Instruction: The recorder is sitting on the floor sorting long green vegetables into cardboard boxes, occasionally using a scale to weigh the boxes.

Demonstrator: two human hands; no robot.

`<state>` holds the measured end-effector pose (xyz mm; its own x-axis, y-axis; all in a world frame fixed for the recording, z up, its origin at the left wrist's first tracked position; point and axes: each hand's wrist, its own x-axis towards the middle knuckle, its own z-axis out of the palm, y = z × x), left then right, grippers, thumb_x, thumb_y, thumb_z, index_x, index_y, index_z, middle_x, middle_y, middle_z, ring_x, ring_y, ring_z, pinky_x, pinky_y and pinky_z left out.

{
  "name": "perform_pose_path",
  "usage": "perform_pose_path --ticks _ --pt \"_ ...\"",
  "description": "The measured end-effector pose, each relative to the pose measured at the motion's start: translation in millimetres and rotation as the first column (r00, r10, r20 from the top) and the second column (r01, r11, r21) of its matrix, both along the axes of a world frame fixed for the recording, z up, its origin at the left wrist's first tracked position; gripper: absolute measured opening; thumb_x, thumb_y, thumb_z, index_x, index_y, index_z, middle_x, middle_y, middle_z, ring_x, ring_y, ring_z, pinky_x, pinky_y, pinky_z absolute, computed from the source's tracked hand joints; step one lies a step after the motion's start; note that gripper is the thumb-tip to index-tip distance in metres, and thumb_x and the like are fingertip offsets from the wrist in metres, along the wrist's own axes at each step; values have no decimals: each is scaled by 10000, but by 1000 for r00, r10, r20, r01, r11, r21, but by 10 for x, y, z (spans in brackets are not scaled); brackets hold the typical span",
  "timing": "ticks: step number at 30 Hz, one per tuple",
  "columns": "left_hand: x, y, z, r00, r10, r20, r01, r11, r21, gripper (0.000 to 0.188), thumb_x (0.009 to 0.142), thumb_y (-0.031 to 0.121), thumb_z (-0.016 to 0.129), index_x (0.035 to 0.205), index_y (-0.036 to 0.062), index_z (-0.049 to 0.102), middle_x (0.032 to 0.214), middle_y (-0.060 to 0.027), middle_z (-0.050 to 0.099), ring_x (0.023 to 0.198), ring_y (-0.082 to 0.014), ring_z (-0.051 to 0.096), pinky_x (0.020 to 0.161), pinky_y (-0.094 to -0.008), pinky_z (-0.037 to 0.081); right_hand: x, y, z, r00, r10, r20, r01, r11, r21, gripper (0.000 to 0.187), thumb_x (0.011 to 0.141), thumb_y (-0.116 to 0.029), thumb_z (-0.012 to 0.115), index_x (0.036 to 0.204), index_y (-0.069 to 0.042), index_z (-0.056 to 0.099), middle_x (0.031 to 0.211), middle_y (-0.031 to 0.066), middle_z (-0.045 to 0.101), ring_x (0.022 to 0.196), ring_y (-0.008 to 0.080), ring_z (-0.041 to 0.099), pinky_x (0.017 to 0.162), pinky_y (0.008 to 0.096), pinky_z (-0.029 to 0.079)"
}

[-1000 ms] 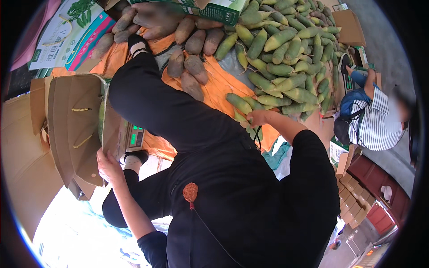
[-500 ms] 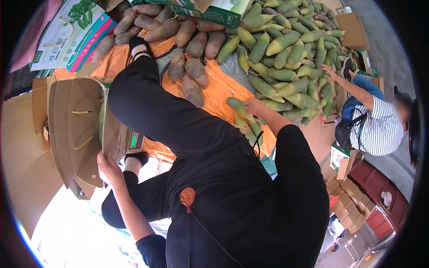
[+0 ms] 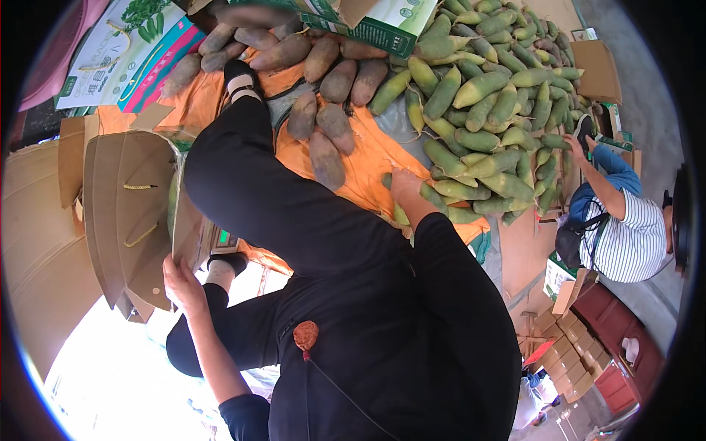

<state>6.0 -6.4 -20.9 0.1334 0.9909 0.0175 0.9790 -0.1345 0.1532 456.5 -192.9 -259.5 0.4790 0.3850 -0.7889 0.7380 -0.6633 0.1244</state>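
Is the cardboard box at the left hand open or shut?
Open: the cardboard box has its panels spread outward; something green shows inside.

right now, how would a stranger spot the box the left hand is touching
Find the black-trousered knees, then look just left of the upper one. The open cardboard box is there, the left hand at its lower right edge. Its plain brown panels with two yellow cord loops set it apart from the printed white carton beyond it.

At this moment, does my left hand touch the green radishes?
No, your left hand is at the edge of the cardboard box, apart from the green radishes.
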Motion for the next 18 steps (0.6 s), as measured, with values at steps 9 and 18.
perform_pose_path --ticks 9,18 --pt "-3 -4 20 995 50 88 -52 999 9 242 804 32 543 1039 4 593 934 -208 638 857 -404 613 738 -470 481 166 345 367 999 -28 -38 45 808 588 575 646 -133 748 1164 -80 503 1069 179 592 1026 368 559 894 421 456" --pt "119 -10 121 999 47 27 -48 998 36 176 787 48 581 963 57 592 898 -137 629 859 -337 602 766 -446 437 77 1793 2079 960 150 -237 211 172 962 599 647 -22 739 1197 -60 506 1150 142 560 1102 318 531 946 379 422"
